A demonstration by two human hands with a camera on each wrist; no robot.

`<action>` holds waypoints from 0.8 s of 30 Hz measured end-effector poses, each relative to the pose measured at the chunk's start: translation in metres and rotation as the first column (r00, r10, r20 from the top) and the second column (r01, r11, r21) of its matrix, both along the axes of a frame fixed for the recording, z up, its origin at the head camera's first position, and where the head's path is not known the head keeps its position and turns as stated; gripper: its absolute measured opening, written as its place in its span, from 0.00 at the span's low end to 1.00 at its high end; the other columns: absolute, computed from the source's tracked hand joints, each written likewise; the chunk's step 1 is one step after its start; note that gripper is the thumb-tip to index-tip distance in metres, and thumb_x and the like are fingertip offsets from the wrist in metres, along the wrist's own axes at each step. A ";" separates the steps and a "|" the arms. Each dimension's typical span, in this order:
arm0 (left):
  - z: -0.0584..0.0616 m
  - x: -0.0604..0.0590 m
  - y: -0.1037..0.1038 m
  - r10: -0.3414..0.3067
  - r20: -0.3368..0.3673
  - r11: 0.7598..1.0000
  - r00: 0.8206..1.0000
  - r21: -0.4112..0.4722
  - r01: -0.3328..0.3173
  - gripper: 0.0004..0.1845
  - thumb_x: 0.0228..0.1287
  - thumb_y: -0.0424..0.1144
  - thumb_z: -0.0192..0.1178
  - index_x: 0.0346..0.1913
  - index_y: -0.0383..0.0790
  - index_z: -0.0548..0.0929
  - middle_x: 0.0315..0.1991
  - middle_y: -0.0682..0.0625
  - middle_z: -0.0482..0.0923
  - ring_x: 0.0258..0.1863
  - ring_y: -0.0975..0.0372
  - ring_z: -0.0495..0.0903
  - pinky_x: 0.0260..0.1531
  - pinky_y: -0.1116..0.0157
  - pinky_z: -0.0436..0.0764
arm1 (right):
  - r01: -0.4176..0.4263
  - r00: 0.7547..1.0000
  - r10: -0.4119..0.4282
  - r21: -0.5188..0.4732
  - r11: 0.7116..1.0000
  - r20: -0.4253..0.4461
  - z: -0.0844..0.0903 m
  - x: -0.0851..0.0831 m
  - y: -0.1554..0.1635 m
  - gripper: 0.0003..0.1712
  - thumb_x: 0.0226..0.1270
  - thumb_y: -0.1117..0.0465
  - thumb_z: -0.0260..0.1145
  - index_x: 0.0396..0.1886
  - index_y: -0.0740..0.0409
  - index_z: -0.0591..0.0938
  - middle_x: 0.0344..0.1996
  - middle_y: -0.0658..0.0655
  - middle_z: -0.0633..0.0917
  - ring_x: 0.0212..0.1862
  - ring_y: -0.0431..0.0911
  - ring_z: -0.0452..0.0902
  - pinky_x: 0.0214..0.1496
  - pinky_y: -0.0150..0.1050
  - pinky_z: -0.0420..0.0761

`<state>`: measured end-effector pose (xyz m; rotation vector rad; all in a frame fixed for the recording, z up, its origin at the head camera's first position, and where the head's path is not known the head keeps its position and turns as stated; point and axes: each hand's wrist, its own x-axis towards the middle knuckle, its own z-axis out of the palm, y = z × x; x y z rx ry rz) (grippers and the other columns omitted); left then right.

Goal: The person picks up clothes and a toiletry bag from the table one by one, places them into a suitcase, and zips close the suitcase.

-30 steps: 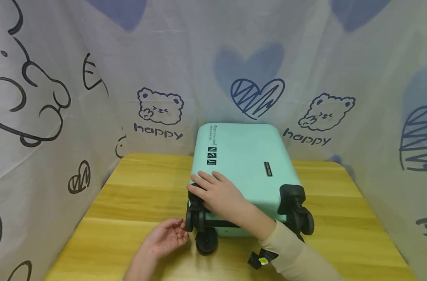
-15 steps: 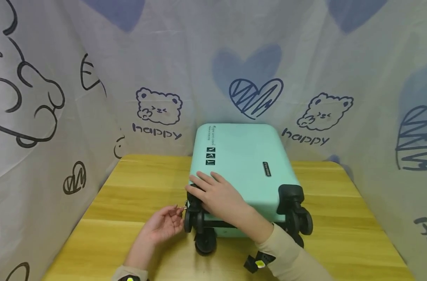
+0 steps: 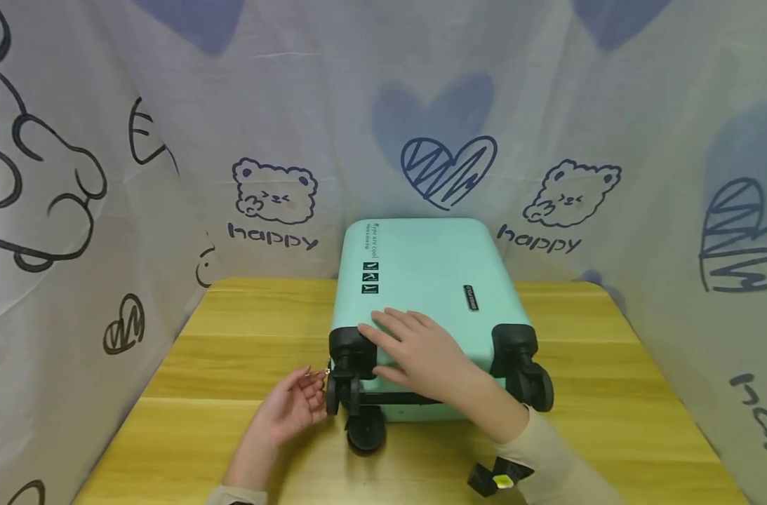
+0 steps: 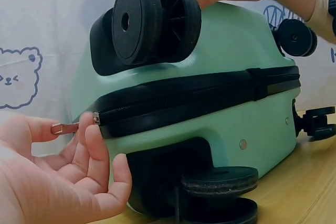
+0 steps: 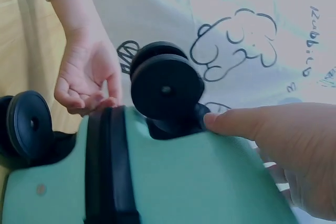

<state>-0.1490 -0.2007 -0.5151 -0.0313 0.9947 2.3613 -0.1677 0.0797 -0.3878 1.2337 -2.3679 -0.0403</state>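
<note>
Left hand [image 4: 52,177] pinches zipper pull [image 4: 64,128]; right hand [image 3: 424,351] lies flat atop suitcase [image 3: 421,280].

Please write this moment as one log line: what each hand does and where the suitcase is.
left hand: pinches zipper pull | right hand: rests flat on suitcase near wheels | suitcase: lying on wooden table, zipper closed

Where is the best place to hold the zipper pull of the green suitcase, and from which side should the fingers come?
Pinch the flat metal zipper pull by its free tab, coming from the suitcase corner's outer left side. It sticks out there, and the left hand already pinches it.
</note>
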 end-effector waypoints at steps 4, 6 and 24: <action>0.001 0.000 -0.002 0.056 -0.012 0.998 0.998 -0.012 -0.056 0.23 0.80 0.48 0.31 0.46 0.45 0.79 0.41 0.56 0.82 0.43 0.65 0.79 0.52 0.62 0.75 | 0.019 1.000 -0.018 -0.024 1.000 0.019 0.008 0.004 0.018 0.37 0.66 0.40 0.63 0.72 0.45 0.67 0.68 0.55 0.74 0.68 0.51 0.70 0.67 0.49 0.73; 0.003 -0.001 -0.004 0.086 -0.026 0.996 0.996 -0.016 -0.086 0.22 0.80 0.47 0.31 0.49 0.45 0.78 0.44 0.55 0.82 0.46 0.64 0.79 0.55 0.62 0.75 | 0.033 0.999 -0.032 -0.037 0.999 0.015 0.011 0.004 0.029 0.37 0.66 0.41 0.63 0.72 0.46 0.68 0.67 0.56 0.75 0.68 0.52 0.71 0.67 0.50 0.73; 0.092 -0.017 -0.028 0.157 -0.432 0.877 0.888 -0.353 -0.326 0.16 0.78 0.48 0.42 0.55 0.47 0.76 0.51 0.59 0.82 0.55 0.62 0.79 0.57 0.65 0.78 | 0.181 0.983 -0.183 -0.072 0.981 -0.012 0.036 -0.012 0.122 0.40 0.61 0.38 0.66 0.68 0.54 0.72 0.63 0.64 0.76 0.64 0.61 0.72 0.62 0.59 0.74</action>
